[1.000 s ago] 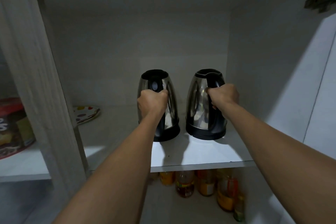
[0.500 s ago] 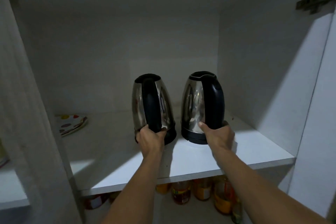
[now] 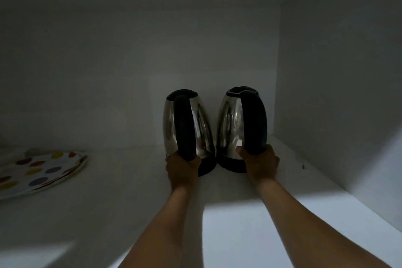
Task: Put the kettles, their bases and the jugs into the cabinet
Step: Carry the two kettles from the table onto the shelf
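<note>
Nearby, spotted plate (image 3: pixel 41 172) left of kettles (image 3: pixel 187 128); shelf (image 3: pixel 121 191) seemingly unobstructed.

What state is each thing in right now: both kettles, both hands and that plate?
Left kettle: upright on the shelf, lid shut, handle facing the camera.
Right kettle: upright beside it, lid shut.
Left hand: gripping the left kettle's lower handle.
Right hand: gripping the right kettle's lower handle.
Spotted plate: lying flat, far left.

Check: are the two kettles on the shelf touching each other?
Cannot tell. In the head view the left kettle and right kettle stand apart higher up, but their dark bases merge in shadow.
</note>
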The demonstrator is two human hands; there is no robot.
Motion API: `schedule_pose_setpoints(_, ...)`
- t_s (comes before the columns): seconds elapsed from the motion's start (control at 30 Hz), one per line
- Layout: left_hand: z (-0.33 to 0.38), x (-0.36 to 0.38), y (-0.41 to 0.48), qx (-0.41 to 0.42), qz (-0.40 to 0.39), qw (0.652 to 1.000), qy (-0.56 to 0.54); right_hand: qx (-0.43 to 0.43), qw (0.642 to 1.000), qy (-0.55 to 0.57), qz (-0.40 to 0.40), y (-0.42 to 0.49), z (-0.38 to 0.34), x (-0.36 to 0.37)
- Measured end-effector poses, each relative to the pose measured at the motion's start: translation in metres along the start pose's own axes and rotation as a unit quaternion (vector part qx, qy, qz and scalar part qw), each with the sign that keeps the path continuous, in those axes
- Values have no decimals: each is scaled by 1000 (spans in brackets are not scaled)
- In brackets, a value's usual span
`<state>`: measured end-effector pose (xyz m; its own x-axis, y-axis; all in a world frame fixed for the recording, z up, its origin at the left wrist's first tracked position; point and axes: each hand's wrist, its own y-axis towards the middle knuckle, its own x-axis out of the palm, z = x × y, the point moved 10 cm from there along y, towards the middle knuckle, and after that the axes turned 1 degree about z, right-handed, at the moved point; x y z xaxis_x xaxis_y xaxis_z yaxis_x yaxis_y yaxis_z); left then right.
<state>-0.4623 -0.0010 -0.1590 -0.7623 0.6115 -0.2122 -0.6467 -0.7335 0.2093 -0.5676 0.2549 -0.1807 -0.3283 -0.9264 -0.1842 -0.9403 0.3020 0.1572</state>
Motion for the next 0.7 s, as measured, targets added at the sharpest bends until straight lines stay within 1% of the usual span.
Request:
schedule_pose_setpoints(0.07,-3,10,18,-3,9,1000,5,-5,1000,-2,-1,18,1,11)
schedule_pose_setpoints(0.23,-9,33,47,-16,14,1000,10,18,1000,-10,-12,51,7,34)
schedule_pose_setpoints(0.33,-12,37,52,-23,16,1000,9,18,1000,-23,-10,59,10,40)
schedule_pose_setpoints(0.43,-13,37,50,-31,15,999,16,38,999,-35,-14,57,19,37)
schedule_pose_setpoints(0.57,-18,31,29,-51,-8,997,60,49,998,-26,-36,48,26,33)
schedule_pose_setpoints(0.7,-18,10,-8,-31,-35,989,140,40,996,-30,-71,16,16,25)
